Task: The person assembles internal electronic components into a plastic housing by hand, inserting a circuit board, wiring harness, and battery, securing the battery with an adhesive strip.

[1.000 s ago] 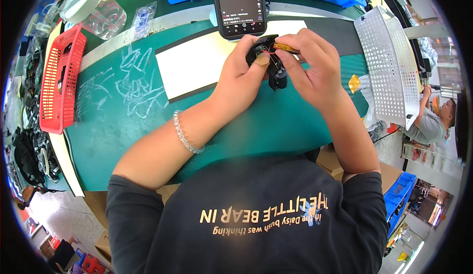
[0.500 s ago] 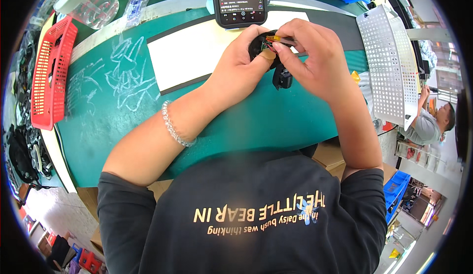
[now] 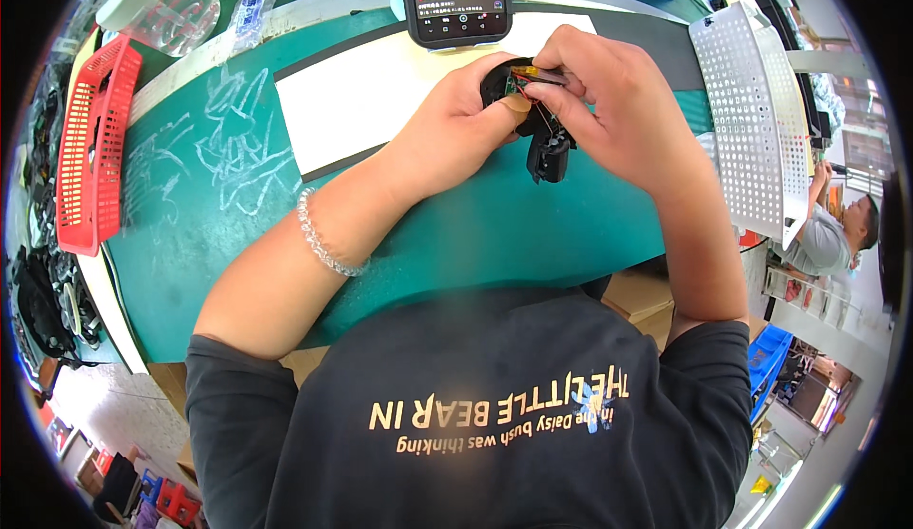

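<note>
My left hand (image 3: 442,134) is closed round a rounded black plastic housing (image 3: 494,84), above the green worktop. A tan finger cot (image 3: 516,105) covers its thumb tip, which presses on the housing. Inside the housing a bit of green circuit board and thin red and black wires show. My right hand (image 3: 628,101) pinches a flat silver piece with a yellow-orange end (image 3: 538,74), seemingly a small battery, at the housing's opening. Below hangs a second black plastic part (image 3: 549,156), which looks joined to the housing; the joint is partly hidden by my fingers.
A phone (image 3: 460,1) stands upright just beyond my hands, behind a white sheet (image 3: 357,110) on a dark mat. To the left are a red basket (image 3: 95,148) and a clear jug (image 3: 171,10). A white perforated tray (image 3: 751,120) stands right. Another person sits far right.
The hanging black part has swung slightly lower, and more of the silver piece shows. My right hand has shifted a little to the right; my left keeps its hold.
</note>
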The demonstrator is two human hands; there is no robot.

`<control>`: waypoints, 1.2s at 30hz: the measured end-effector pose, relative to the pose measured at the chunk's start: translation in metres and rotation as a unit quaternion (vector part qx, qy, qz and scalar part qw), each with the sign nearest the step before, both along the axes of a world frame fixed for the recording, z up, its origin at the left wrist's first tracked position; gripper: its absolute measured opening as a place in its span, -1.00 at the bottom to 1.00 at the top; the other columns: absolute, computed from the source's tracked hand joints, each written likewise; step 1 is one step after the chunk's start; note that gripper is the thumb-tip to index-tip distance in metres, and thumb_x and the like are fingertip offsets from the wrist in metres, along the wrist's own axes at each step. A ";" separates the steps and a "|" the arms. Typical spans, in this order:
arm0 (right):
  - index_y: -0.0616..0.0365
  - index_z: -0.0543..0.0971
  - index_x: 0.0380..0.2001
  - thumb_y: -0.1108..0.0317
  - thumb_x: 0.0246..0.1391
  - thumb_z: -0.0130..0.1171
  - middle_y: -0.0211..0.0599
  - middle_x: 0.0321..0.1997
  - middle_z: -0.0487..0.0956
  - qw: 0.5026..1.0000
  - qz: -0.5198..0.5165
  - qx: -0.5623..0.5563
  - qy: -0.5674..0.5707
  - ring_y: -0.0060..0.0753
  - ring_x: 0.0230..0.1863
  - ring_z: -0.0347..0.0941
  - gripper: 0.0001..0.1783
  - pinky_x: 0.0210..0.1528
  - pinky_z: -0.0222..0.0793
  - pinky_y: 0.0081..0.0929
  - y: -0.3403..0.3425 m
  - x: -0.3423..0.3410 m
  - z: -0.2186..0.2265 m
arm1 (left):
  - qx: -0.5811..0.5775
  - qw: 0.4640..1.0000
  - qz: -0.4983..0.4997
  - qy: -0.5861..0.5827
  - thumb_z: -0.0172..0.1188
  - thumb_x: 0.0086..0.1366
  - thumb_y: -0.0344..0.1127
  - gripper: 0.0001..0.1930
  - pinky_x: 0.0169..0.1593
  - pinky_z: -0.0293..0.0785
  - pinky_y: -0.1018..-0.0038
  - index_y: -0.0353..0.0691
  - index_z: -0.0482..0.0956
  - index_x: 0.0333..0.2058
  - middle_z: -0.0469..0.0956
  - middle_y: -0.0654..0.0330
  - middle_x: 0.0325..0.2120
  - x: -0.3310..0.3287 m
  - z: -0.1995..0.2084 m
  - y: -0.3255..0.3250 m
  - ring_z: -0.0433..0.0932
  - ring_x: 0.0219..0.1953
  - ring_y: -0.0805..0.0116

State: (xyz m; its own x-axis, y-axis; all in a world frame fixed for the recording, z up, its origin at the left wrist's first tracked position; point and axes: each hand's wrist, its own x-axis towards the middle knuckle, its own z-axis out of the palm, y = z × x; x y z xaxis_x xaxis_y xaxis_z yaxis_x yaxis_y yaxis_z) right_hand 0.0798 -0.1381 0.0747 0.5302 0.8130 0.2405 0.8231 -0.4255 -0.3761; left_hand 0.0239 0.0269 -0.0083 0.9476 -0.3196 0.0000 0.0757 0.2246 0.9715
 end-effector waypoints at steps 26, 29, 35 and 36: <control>0.24 0.48 -0.29 0.34 0.09 0.07 -0.12 -0.43 0.52 0.976 0.031 -0.089 0.198 -0.21 -0.40 0.42 -0.82 -0.33 0.31 -0.38 0.008 0.035 0.011 | -0.153 0.982 -0.023 0.111 -0.05 0.15 -0.42 -0.80 -0.50 0.15 0.62 -0.28 0.40 -0.23 0.38 0.30 -0.47 0.008 0.001 0.009 0.21 -0.58 0.58; 0.21 0.40 -0.41 0.38 0.06 0.10 -0.08 -0.58 0.44 0.982 -0.005 -0.002 0.190 -0.06 -0.49 0.40 -0.86 -0.44 0.27 -0.28 0.003 0.029 -0.011 | -0.168 0.977 -0.021 0.130 -0.05 0.16 -0.42 -0.80 -0.50 0.15 0.62 -0.28 0.40 -0.22 0.38 0.29 -0.48 0.009 0.001 0.009 0.22 -0.58 0.58; 0.16 0.43 -0.40 0.39 0.04 0.07 -0.09 -0.54 0.49 0.997 -0.038 -0.014 0.058 0.04 -0.47 0.44 -0.91 -0.42 0.31 -0.19 -0.001 0.004 -0.016 | -0.110 0.987 -0.012 0.113 -0.02 0.19 -0.39 -0.85 -0.55 0.16 0.65 -0.22 0.43 -0.26 0.38 0.34 -0.57 0.006 -0.002 0.007 0.25 -0.61 0.60; 0.15 0.44 -0.39 0.39 0.04 0.07 -0.12 -0.54 0.50 0.999 -0.036 -0.027 -0.005 0.06 -0.46 0.45 -0.91 -0.42 0.33 -0.18 -0.003 0.000 -0.015 | -0.067 0.992 -0.022 0.100 -0.02 0.20 -0.38 -0.85 -0.56 0.15 0.66 -0.21 0.43 -0.26 0.38 0.35 -0.57 0.006 -0.004 0.007 0.25 -0.61 0.62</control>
